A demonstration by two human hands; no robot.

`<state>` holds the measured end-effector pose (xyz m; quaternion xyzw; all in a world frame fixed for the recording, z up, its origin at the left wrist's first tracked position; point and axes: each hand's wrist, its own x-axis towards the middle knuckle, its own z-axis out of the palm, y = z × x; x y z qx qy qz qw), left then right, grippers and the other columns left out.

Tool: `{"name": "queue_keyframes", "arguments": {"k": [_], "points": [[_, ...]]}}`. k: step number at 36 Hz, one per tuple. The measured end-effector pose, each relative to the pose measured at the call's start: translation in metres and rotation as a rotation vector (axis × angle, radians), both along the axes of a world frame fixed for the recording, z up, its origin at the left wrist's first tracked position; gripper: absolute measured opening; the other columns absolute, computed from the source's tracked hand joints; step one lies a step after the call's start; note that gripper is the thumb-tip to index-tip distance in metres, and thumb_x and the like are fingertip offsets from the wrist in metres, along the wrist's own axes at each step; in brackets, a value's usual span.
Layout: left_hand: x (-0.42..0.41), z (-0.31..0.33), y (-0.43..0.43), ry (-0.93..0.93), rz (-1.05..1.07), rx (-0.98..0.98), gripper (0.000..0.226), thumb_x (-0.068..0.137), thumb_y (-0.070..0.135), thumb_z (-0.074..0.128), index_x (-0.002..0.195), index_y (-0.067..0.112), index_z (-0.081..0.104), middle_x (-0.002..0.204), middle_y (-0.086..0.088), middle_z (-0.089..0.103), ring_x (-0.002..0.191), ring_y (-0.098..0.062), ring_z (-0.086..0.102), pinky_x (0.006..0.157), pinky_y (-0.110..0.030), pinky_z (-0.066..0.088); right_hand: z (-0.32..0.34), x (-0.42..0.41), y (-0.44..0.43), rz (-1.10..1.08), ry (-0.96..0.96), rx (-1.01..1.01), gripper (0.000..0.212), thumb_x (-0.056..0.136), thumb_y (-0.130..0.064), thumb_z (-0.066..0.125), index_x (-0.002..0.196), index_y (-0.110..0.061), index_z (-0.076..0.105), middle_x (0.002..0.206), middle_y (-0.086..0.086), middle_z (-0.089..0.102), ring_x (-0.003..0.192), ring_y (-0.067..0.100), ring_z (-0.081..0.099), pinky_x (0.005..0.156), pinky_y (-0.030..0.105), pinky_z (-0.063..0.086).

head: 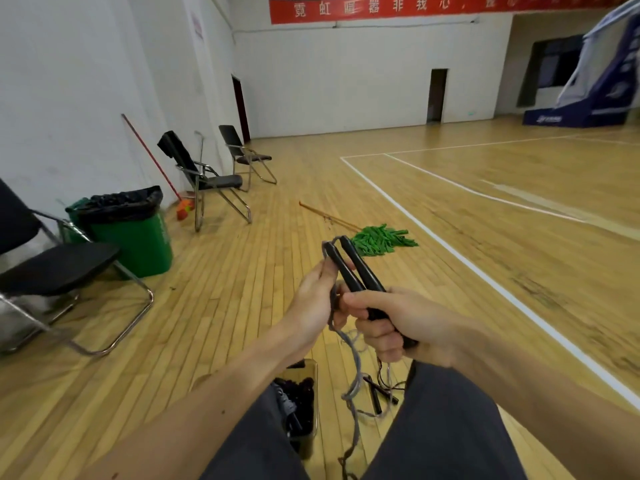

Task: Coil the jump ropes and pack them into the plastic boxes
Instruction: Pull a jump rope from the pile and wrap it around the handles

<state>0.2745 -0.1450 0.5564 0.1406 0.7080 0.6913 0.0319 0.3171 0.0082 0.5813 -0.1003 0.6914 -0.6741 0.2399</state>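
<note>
Nearest, below both hands and between the person's knees, one plastic box (311, 367) stood on the floor with dark coiled ropes inside; how many could not be told. Just right of it, under the right hand's knuckles, a second jump rope (375, 396) lay loose and uncoiled.

Above these, the right hand (405, 323) had its fingers curled tight round the lower ends of the two black handles (356, 268), which stood side by side and pointed away from the palm. The left hand (315, 292) sat just left of the handles, its fingers closed narrowly on the grey cord (355, 368), pinching it against them. From those fingertips the cord looped over the handle tops and trailed down past the right wrist to the floor.

The step in hand looked like winding the cord about the paired handles. To do it well, the right grip should probably keep the handles parallel while the left fingers feed the cord under light tension, laying each turn beside the previous one. Slack would likely make a bundle too bulky for the box.

Counted: two handles held, one cord being wound, one loose rope, one box. Beyond the fingertips lay one green mop (384, 239); further left were one green bin (138, 233), one broom (185, 207) and three chairs (207, 181)
</note>
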Motion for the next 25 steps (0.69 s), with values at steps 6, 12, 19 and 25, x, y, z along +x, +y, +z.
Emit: {"name": "queue_keyframes", "arguments": {"k": [6, 12, 19, 25], "points": [[0.004, -0.024, -0.009, 0.006, 0.045, -0.186, 0.019, 0.108, 0.036, 0.035, 0.12, 0.031, 0.049, 0.079, -0.006, 0.058, 0.065, -0.012, 0.054, 0.061, -0.025, 0.049, -0.018, -0.005, -0.002, -0.08, -0.057, -0.018, 0.031, 0.101, -0.026, 0.059, 0.073, -0.016, 0.048, 0.059, 0.0, 0.039, 0.046, 0.012, 0.039, 0.045, 0.023, 0.034], [0.008, -0.033, -0.018, 0.191, -0.02, -0.48, 0.02, 0.109, 0.03, 0.034, 0.109, 0.028, 0.054, 0.068, 0.001, 0.049, 0.058, -0.011, 0.043, 0.052, -0.025, 0.038, -0.025, -0.01, 0.0, -0.149, -0.061, 0.009, 0.031, 0.103, -0.026, 0.056, 0.075, -0.018, 0.045, 0.059, -0.004, 0.033, 0.047, 0.01, 0.025, 0.042, 0.021, 0.023], [0.015, -0.013, -0.04, 0.759, -0.007, -1.284, 0.007, 0.109, 0.027, 0.038, 0.115, 0.026, 0.038, 0.085, 0.008, 0.054, 0.062, -0.012, 0.046, 0.058, -0.03, 0.045, -0.031, -0.009, 0.005, -0.175, 0.083, 0.293, 0.031, 0.101, -0.031, 0.06, 0.079, -0.015, 0.045, 0.056, -0.006, 0.037, 0.044, 0.01, 0.028, 0.044, 0.023, 0.024], [0.011, 0.031, -0.049, 1.224, -0.198, -1.515, 0.02, 0.093, 0.012, 0.056, 0.112, 0.011, 0.058, 0.09, -0.003, 0.065, 0.075, -0.017, 0.06, 0.059, -0.03, 0.055, -0.022, -0.01, 0.011, -0.111, 0.166, 0.497, 0.026, 0.1, -0.034, 0.061, 0.095, -0.01, 0.055, 0.066, 0.0, 0.041, 0.047, 0.011, 0.03, 0.042, 0.023, 0.026]]}}
